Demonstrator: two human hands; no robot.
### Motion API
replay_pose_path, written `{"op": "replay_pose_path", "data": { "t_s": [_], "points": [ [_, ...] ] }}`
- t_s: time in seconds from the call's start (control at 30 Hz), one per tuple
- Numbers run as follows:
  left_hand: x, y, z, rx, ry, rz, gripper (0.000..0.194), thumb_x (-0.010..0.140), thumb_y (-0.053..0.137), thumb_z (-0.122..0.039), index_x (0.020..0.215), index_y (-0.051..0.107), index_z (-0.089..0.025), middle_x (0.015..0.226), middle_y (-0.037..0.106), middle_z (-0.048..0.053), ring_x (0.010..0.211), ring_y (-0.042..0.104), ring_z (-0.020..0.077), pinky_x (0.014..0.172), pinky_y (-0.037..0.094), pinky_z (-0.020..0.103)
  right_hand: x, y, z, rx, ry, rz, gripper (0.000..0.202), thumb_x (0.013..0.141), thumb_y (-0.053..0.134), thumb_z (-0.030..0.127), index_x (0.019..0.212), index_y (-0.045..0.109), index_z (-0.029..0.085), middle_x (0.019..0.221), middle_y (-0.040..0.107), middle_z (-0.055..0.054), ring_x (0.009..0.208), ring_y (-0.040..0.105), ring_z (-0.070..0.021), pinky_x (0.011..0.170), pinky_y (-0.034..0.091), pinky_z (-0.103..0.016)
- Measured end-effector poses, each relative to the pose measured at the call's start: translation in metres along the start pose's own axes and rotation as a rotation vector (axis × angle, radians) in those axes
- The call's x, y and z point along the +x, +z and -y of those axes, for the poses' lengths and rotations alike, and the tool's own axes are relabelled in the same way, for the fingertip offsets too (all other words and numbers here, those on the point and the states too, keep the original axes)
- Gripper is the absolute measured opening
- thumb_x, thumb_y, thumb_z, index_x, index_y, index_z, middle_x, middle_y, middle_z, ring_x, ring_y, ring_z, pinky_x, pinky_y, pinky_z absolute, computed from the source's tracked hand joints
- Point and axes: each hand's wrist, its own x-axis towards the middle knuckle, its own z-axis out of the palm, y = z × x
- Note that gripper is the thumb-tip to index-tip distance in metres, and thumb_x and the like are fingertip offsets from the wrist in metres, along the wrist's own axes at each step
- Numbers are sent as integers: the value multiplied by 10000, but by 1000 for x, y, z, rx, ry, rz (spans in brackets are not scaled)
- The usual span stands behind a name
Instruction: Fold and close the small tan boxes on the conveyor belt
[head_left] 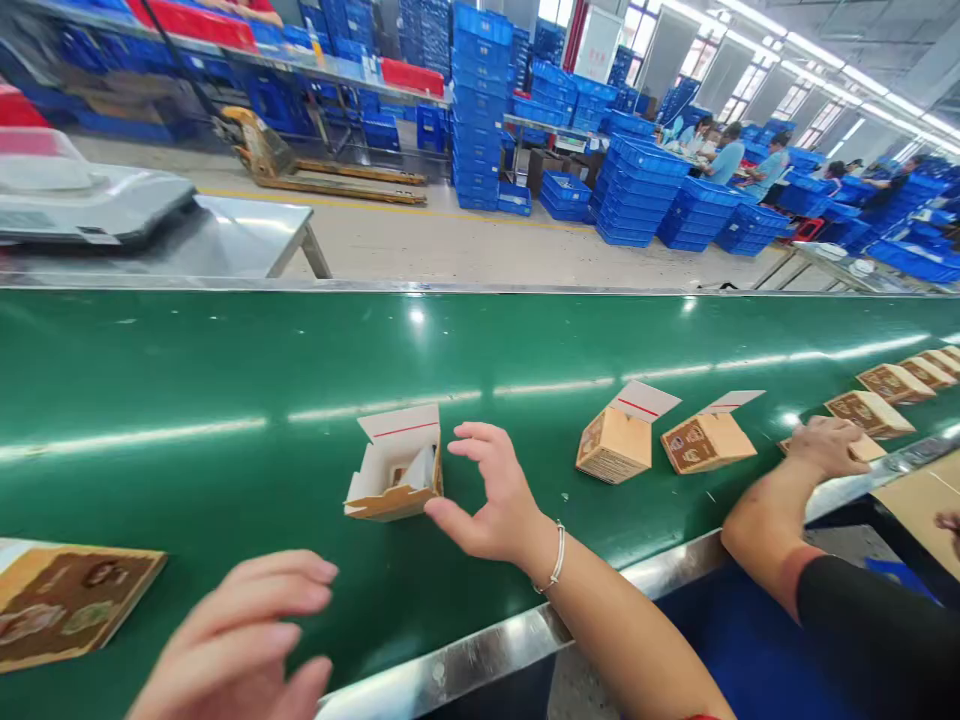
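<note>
On the green conveyor belt point(225, 400) in front of you, an open small carton point(395, 468) sits upright with its lid flap up, red tear strip showing on the flap, white insert visible inside. Your right hand point(491, 497) is just beside the carton's right side, fingers point(480, 437) spread and released, thumb tip at or nearly touching the carton's lower right corner; not grasping anything. Silver bracelet point(556, 556) on that wrist. Your left hand point(244, 640) hovers low over the near edge of the belt, fingers loosely curled, empty, well apart from the carton. At your far left, a flat printed brown cardboard blank point(67, 600) lies on the belt, near the left hand but not touching it. Further right on the belt, two more open cartons point(615, 445) and point(706, 443) lie tipped, lids open, close to each other. Beyond those, a co-worker's hand point(825, 447) rests on another carton at the belt edge, forearm over the steel rim point(480, 655). A row of closed printed cartons point(892, 383) runs off to the right. Across the belt: a weighing scale point(82, 200) on a steel desk point(255, 235), a yellow pallet jack point(300, 165) on the floor, stacks of blue crates point(480, 100), several people working at far right.
</note>
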Motion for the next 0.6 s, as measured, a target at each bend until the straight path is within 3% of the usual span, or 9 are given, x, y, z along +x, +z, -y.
{"op": "replay_pose_path", "data": {
  "t_s": [0.07, 0.2, 0.3, 0.43, 0.53, 0.6],
  "points": [
    [2, -8, 22, 134, -28, -120, 331, 821, 597, -159, 1101, 571, -332, 1073, 635, -23, 987, 621, 185, 824, 537, 291, -3, 18, -10, 17, -65, 34, 530, 833, 600, 493, 1249, 438, 206, 1191, 557, -148, 1174, 538, -277, 967, 508, -481],
    [15, 7, 54, 444, 122, 84, 411, 925, 505, -255, 1335, 476, -271, 1252, 619, 73, 1145, 597, 235, 855, 535, 330, -18, 26, -32, 13, -135, 46, 640, 844, 601, 416, 1389, 361, 180, 1241, 577, -164, 1254, 486, -304, 1023, 455, -535],
    [17, 23, 64, 556, 266, 198, 481, 951, 456, -269, 1427, 394, -250, 1276, 625, 92, 1266, 524, 264, 925, 510, 375, -23, 18, -39, -23, -146, 110, 610, 819, 638, 429, 1345, 442, 193, 1240, 618, -147, 1264, 479, -325, 1011, 453, -540],
    [11, 36, 71, 597, 323, 262, 388, 919, 494, -295, 1301, 556, -276, 1253, 647, 69, 1305, 482, 294, 957, 466, 409, -24, 11, -33, 31, -119, 180, 432, 801, 664, 490, 1130, 576, 224, 1119, 698, -85, 1142, 585, -271, 1054, 428, -497],
    [7, 43, 85, 478, 237, 252, 290, 932, 439, -321, 1099, 676, -307, 1156, 689, 44, 1271, 515, 297, 1015, 432, 457, -24, 13, -28, 129, -62, 55, 121, 850, 599, 335, 928, 576, 245, 961, 709, -22, 906, 661, -164, 1043, 449, -419],
    [6, 49, 98, 355, 157, 258, 278, 931, 439, -339, 1015, 701, -298, 1093, 702, 40, 1224, 555, 288, 1001, 466, 437, -27, 16, -25, 168, 52, -88, 89, 803, 606, 261, 838, 526, 244, 915, 671, -10, 884, 651, -154, 983, 495, -389]
  ]
}}
